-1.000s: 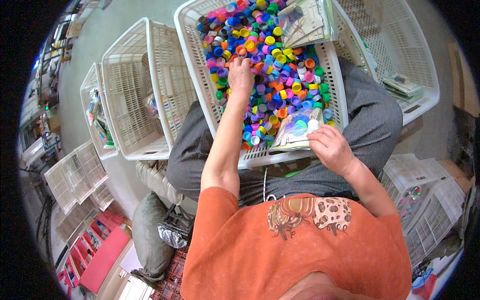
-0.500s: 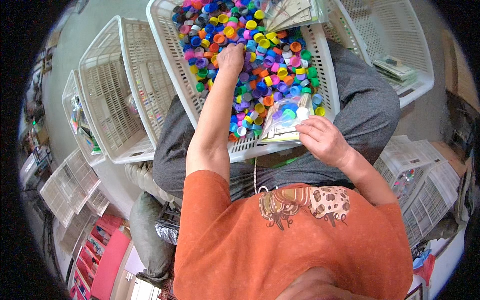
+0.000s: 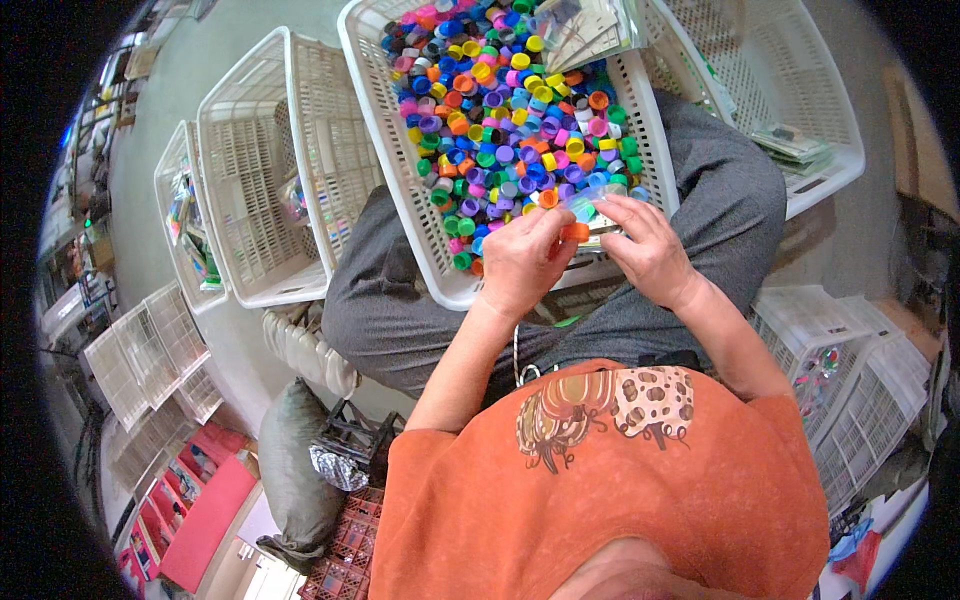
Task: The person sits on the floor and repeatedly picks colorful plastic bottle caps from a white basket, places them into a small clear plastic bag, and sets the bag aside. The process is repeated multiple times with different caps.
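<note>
A white slatted basket (image 3: pixel 455 293) rests at my lap, filled with many small plastic caps (image 3: pixel 505 130) in mixed colours. My left hand (image 3: pixel 530 255) is at the basket's near edge, its fingers pinched on an orange cap (image 3: pixel 576 232). Close beside it, my right hand (image 3: pixel 650 250) grips a clear plastic bag (image 3: pixel 583 208) that lies over the near right corner of the basket. Bluish and green caps show through the film. The bag's lower part is mostly hidden by my hands.
Clear bags of flat pale pieces (image 3: pixel 590 35) lie at the basket's far right. Empty-looking white crates (image 3: pixel 262 180) stand at left. Another crate (image 3: pixel 840 165) at right holds flat packs (image 3: pixel 790 143). A grey sack (image 3: pixel 300 470) lies lower left, near a dark crate (image 3: pixel 360 440).
My left hand has come back from among the caps to the bag, now with an orange cap in its fingers. My right hand stays at the bag, slightly higher; the white piece by it no longer shows.
</note>
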The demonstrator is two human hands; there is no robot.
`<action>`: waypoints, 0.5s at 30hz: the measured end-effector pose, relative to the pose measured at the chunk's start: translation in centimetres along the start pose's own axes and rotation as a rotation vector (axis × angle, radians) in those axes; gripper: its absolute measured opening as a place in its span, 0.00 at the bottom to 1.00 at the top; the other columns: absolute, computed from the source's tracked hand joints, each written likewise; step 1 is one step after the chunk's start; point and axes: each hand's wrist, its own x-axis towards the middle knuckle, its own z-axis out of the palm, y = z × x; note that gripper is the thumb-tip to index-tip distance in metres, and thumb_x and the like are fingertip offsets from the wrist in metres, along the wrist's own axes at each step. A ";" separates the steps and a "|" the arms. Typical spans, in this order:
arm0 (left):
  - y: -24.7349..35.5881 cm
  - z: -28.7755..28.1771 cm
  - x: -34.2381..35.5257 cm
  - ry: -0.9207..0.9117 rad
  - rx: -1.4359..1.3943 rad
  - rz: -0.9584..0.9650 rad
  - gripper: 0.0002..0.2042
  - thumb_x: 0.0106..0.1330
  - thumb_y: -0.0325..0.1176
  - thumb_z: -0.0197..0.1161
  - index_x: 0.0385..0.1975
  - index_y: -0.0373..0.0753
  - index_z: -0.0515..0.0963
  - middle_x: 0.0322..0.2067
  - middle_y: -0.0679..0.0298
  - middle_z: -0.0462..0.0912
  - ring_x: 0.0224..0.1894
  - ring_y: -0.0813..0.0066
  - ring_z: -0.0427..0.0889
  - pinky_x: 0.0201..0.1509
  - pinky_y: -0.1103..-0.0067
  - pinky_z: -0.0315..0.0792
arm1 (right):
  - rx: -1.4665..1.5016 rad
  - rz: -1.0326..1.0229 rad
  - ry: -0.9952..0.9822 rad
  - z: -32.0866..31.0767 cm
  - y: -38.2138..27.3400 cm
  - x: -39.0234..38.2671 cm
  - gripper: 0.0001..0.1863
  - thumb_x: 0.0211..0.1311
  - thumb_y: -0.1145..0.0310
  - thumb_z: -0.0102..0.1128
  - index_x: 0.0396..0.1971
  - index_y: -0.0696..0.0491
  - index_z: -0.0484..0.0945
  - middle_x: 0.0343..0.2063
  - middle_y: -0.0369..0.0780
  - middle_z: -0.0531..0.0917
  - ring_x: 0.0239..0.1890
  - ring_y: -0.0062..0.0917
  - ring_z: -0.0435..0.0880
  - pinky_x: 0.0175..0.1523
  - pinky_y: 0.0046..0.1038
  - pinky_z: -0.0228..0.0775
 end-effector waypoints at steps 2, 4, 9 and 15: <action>-0.2 0.7 -0.7 0.035 0.043 -0.042 0.13 0.56 0.30 0.72 0.41 0.41 0.81 0.30 0.60 0.84 0.29 0.64 0.84 0.33 0.74 0.78 | 0.007 -0.018 -0.003 0.0 -0.1 -0.1 0.04 0.53 0.71 0.59 0.27 0.56 0.75 0.57 0.45 0.78 0.61 0.40 0.76 0.65 0.42 0.67; 0.2 1.0 -1.0 0.070 0.046 -0.038 0.15 0.56 0.29 0.72 0.43 0.41 0.80 0.31 0.59 0.83 0.31 0.62 0.84 0.33 0.73 0.78 | 0.009 -0.036 0.001 0.1 -0.1 -0.2 0.05 0.53 0.71 0.59 0.27 0.56 0.75 0.57 0.45 0.78 0.61 0.40 0.76 0.65 0.42 0.68; 2.9 0.3 -0.4 0.059 -0.003 0.121 0.19 0.56 0.26 0.69 0.49 0.41 0.79 0.37 0.58 0.81 0.41 0.58 0.80 0.47 0.67 0.74 | 0.025 -0.017 0.045 0.5 -0.1 -0.2 0.05 0.54 0.71 0.59 0.25 0.57 0.75 0.57 0.45 0.78 0.62 0.40 0.76 0.65 0.43 0.68; -4.4 2.1 3.6 0.249 -0.036 -0.045 0.09 0.59 0.25 0.65 0.40 0.40 0.81 0.36 0.59 0.81 0.40 0.57 0.78 0.45 0.68 0.71 | 0.003 -0.054 0.003 -0.1 0.2 -0.4 0.05 0.52 0.70 0.59 0.25 0.56 0.76 0.55 0.45 0.79 0.62 0.39 0.76 0.65 0.43 0.68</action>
